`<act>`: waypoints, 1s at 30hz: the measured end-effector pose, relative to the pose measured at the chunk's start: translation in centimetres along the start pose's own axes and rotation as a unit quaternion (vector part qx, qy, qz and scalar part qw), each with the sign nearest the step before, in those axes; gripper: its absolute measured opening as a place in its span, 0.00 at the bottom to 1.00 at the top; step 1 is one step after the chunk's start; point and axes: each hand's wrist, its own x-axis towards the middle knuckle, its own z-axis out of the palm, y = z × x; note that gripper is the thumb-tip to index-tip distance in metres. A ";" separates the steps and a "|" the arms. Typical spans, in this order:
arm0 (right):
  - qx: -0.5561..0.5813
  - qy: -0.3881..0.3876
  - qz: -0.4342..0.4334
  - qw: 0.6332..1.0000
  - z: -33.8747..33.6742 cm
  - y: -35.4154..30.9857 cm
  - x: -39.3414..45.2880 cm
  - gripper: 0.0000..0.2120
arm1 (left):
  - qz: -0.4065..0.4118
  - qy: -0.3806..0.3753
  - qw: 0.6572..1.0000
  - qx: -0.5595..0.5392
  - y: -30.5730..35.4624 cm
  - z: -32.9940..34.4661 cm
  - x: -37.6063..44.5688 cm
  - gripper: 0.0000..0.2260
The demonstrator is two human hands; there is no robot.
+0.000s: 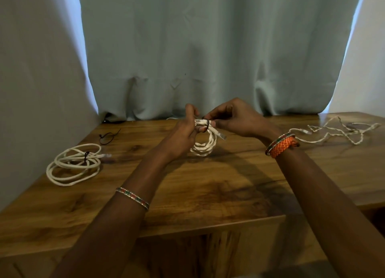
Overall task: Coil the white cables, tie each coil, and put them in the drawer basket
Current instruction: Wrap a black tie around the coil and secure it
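Fingers of our left hand (183,131) and right hand (235,119) pinch a small white coil (205,144), dark tie (206,124) round its top, above the table's (208,190) middle, plug dangling.

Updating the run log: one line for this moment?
left hand + right hand: tying held coil | tied coil: table-left | loose cable: table-right

Single head-worn view, facing forward and down. Close over wooden table (208,186); curtain (208,48) at twelve o'clock.
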 end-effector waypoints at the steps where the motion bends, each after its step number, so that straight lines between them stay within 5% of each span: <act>1: 0.012 -0.006 0.002 1.000 0.0 0.0 0.0 0.11 | -0.003 -0.002 1.000 -0.005 0.0 0.0 0.0 0.12; 20: 0.271 0.038 0.083 0.958 1.4 2.3 -0.4 0.08 | -0.063 -0.048 0.977 -0.199 0.2 -0.7 0.1 0.11; 30: 0.149 -0.003 0.044 0.988 0.8 1.6 -0.3 0.08 | -0.058 -0.087 0.984 -0.142 0.0 -0.3 -0.1 0.07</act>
